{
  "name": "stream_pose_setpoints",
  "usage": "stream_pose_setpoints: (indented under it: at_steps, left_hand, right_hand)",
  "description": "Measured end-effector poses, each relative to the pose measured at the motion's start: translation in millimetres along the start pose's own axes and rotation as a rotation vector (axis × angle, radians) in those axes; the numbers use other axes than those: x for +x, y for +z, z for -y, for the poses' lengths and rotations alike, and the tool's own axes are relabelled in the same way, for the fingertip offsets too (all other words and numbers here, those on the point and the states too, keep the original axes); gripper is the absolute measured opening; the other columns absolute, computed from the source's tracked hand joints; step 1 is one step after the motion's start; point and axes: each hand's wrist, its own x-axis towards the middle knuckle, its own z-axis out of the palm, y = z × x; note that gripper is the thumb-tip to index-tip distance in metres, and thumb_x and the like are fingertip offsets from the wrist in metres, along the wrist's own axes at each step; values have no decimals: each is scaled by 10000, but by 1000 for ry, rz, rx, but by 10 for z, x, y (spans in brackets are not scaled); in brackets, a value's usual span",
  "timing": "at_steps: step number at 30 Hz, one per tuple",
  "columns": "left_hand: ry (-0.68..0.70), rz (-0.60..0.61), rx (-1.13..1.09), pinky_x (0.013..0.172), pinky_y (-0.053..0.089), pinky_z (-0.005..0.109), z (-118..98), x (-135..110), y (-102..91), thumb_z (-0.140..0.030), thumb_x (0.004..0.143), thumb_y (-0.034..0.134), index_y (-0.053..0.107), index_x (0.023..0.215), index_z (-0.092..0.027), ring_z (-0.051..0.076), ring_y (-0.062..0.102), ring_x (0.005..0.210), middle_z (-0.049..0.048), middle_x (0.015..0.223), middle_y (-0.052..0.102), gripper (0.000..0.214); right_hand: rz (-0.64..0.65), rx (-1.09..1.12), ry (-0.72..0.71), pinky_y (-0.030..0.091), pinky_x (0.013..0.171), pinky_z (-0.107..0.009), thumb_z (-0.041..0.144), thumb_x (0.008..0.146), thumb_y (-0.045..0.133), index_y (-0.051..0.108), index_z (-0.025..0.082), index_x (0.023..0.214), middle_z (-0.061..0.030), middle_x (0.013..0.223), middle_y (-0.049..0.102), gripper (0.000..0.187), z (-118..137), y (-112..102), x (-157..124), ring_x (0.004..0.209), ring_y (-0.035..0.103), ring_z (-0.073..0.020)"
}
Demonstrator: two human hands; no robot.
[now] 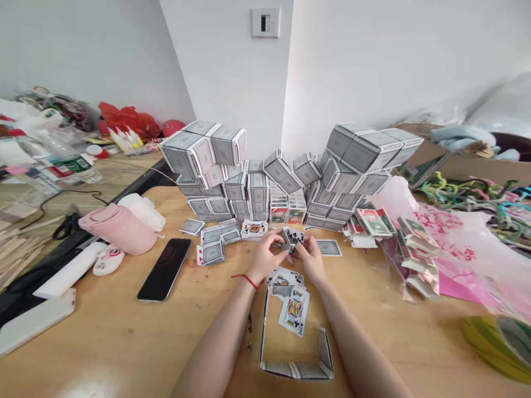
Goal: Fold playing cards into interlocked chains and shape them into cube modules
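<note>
A: Leftmost, clock from the hands?
B: Pink roll (pixel 116 228), nine o'clock. Phone (pixel 164 270), also nine, nearer, dark screen.
A: Left hand (pixel 269 254)?
B: Pinching playing cards (pixel 292 236), mid-view just above the worktop (pixel 215 331). Some fingertips hidden behind them; number of cards can't be counted.
A: Six o'clock?
B: Face card (pixel 296 312) overlapping loose cards, plus a folded-card outline (pixel 282 368). Its far end's muddled by the cards.
A: Twelve?
B: Stacked card blocks (pixel 286 170); lower middle partly hidden by nearer cards.
A: Right hand (pixel 310 255)?
B: Closed on the same playing cards, fingers covering part of the faces. Suit's hard to read.
A: Further right?
B: Card packets (pixel 371 221), between two and three, jumbled. Tape roll (pixel 477 342), four, cut by the right edge.
</note>
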Motion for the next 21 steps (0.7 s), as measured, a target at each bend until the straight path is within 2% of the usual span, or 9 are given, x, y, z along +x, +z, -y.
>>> stream_pose_setpoints:
  at_steps: [3,7,14,18,21]
  left_hand:
    - [72,9,112,911,423,391,9,-2,-12,-153,659,649,553,825,-182,223,514,1089,100,1145,550,193]
    - [143,61,217,938,406,399,3,-5,-4,-162,666,645,546,840,-186,216,501,1106,89,1142,559,202]
    - [238,142,333,967,389,402,-59,-39,34,-140,673,624,541,838,-191,220,456,1151,86,1187,523,192]
    - [256,120,355,965,392,404,-70,-36,32,-136,678,613,538,819,-191,220,457,1147,87,1190,515,169]
    - [267,94,369,958,397,407,-69,-30,21,-131,674,609,534,810,-191,218,466,1133,86,1184,517,166]
  right_hand:
    - [31,8,-26,488,624,-253,408,664,670,478,220,739,38,735,540,278,-36,-63,24,662,542,-114]
    - [64,48,-51,472,615,-254,432,667,666,480,222,751,23,779,544,293,-91,-111,49,670,529,-120]
    - [-29,31,-51,456,581,-253,511,700,597,478,247,857,11,838,565,330,-133,-101,80,677,533,-137]
    - [-77,-33,-53,444,547,-255,560,749,507,459,257,816,27,740,549,314,-138,-112,70,619,522,-137]
    - [-68,-83,-59,454,566,-285,578,788,419,472,276,945,16,769,577,344,-128,-115,57,649,550,-165]
